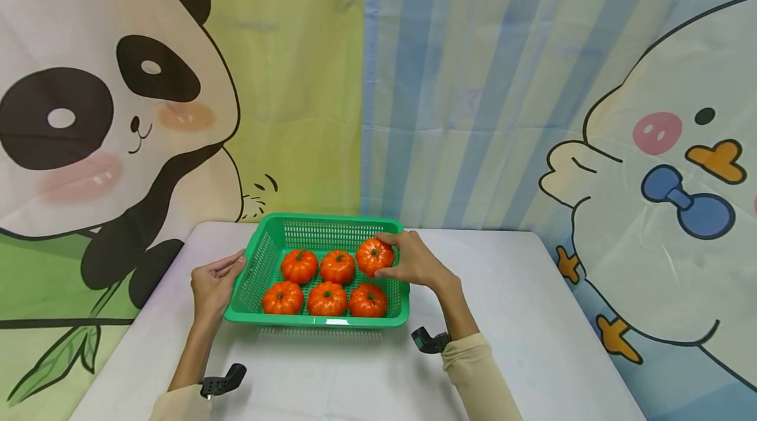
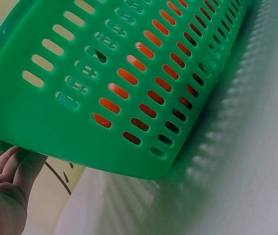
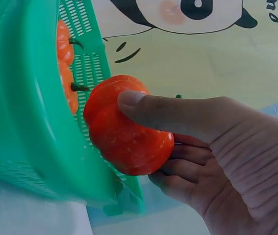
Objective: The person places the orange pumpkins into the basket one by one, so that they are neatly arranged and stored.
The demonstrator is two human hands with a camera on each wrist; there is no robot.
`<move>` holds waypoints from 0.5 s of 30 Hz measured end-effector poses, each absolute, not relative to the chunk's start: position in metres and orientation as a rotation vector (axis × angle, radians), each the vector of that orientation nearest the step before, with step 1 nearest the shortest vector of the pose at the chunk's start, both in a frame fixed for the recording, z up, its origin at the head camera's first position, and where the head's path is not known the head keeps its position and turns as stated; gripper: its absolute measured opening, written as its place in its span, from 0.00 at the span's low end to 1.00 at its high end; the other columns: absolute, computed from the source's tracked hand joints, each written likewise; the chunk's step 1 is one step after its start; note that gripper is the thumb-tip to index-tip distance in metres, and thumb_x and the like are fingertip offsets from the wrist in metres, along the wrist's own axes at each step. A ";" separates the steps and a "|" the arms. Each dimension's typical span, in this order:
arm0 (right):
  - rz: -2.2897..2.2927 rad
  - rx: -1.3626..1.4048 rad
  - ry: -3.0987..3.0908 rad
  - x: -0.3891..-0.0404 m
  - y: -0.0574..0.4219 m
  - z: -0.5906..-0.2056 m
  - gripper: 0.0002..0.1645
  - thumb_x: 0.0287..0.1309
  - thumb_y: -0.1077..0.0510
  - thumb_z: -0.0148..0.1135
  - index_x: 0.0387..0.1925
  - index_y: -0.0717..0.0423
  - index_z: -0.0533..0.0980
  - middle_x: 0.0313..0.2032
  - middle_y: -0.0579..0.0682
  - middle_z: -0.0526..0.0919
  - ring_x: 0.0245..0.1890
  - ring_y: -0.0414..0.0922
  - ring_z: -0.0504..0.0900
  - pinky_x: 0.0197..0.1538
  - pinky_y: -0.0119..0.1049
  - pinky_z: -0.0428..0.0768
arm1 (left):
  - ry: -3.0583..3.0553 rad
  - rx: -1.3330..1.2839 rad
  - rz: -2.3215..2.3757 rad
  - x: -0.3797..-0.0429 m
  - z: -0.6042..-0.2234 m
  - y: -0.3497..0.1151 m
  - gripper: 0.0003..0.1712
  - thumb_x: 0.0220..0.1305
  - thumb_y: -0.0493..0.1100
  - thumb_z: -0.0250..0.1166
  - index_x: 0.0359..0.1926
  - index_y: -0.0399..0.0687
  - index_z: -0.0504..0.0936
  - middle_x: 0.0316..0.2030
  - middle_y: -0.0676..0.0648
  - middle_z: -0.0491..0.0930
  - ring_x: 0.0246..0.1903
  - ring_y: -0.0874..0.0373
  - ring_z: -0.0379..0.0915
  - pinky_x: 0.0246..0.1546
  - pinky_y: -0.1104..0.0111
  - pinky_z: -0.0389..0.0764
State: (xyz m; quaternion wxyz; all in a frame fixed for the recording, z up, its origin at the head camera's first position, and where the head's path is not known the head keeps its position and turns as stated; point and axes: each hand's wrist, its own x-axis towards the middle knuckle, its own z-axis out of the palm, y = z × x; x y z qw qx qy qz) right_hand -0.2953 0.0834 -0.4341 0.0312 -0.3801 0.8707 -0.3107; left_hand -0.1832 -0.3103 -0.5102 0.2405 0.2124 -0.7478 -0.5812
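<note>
A green slotted plastic basket (image 1: 331,224) stands on the white table with several small orange pumpkins in it. At its left end my left hand (image 1: 214,289) holds the rim, the fingers tucked under the edge in the left wrist view (image 2: 11,181). My right hand (image 1: 421,260) grips one pumpkin (image 1: 375,257) between thumb and fingers at the back right of the basket. In the right wrist view that pumpkin (image 3: 129,132) is tilted beside the basket's rim, the thumb across its side. Two other pumpkins (image 3: 66,83) with green stems show past the rim.
The white table (image 1: 503,316) extends to both sides and in front of the basket. Behind it hangs a curtain (image 1: 301,79) printed with a panda and a white bird. Each wrist wears a small black camera (image 1: 430,340).
</note>
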 end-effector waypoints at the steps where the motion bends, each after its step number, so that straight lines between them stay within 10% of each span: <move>1: -0.954 -1.176 2.678 -0.296 0.082 -0.435 0.47 0.47 0.50 0.81 0.68 0.57 0.73 0.54 0.52 0.86 0.46 0.45 0.85 0.48 0.42 0.87 | -2.044 0.582 -1.593 -0.183 -0.510 -0.310 0.21 0.64 0.47 0.71 0.54 0.40 0.86 0.47 0.52 0.88 0.39 0.83 0.80 0.42 0.89 0.76; 15: -0.821 -1.216 2.715 -0.301 0.074 -0.436 0.47 0.45 0.49 0.82 0.66 0.60 0.74 0.55 0.52 0.86 0.42 0.40 0.84 0.44 0.32 0.84 | -2.008 0.561 -1.628 -0.184 -0.512 -0.310 0.21 0.63 0.47 0.72 0.54 0.40 0.86 0.46 0.54 0.89 0.38 0.82 0.81 0.41 0.87 0.78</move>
